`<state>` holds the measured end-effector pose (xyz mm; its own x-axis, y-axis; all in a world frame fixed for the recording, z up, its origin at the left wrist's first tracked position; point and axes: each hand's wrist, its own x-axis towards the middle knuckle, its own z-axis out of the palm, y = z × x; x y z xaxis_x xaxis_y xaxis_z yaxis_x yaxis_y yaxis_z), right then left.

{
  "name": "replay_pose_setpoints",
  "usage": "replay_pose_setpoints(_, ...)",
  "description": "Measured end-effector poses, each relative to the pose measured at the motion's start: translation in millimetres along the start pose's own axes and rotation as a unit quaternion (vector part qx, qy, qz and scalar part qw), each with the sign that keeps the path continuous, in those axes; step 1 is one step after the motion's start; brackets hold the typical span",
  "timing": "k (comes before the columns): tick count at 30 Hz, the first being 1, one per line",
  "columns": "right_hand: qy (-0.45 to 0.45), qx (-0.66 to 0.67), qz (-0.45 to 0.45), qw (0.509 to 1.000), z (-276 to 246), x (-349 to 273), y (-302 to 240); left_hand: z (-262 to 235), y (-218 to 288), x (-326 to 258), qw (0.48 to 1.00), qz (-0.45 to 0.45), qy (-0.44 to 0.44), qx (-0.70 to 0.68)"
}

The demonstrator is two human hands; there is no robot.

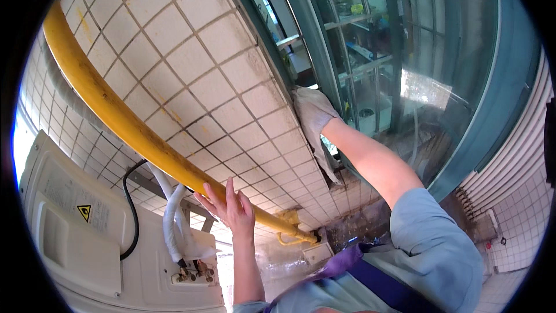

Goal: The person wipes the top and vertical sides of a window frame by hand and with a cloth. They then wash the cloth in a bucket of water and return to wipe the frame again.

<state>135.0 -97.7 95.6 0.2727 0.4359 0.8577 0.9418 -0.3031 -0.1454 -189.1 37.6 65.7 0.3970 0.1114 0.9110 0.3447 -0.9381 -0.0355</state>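
Observation:
My left hand (230, 211) is open, its fingers spread against or just in front of a thick yellow pipe (156, 142). The picture does not settle whether the fingertips bear on the pipe. My right arm stretches up to the green-framed window (324, 52). There my right hand (326, 117) holds a grey-white cloth (310, 103) against the frame's edge, beside the tiled wall. The cloth covers most of that hand and hides its fingers. One end of it hangs down along the corner of the tiles.
White tiles (202, 69) cover the wall behind the pipe. A white outdoor air-conditioner unit (145, 261) stands at lower left, with wrapped tubes (171, 223) and a black cable (137, 226). Ribbed pale pipes (515, 145) run along the right. Shelves with items show through the glass.

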Motion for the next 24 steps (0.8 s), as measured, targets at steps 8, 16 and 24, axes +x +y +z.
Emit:
replay_pose_setpoints(8,-0.061,-0.061,0.129,0.988,16,18,-4,9,-1,-5,1.0,0.012,-0.007,-0.005)
replay_pose_setpoints(16,0.13,-0.111,-0.011,0.985,-81,238,-28,21,-3,-6,1.0,-0.011,0.007,0.008)
replay_pose_setpoints(24,0.171,-0.073,0.027,0.982,-51,157,-19,27,-5,-9,0.998,-0.001,0.047,0.038)
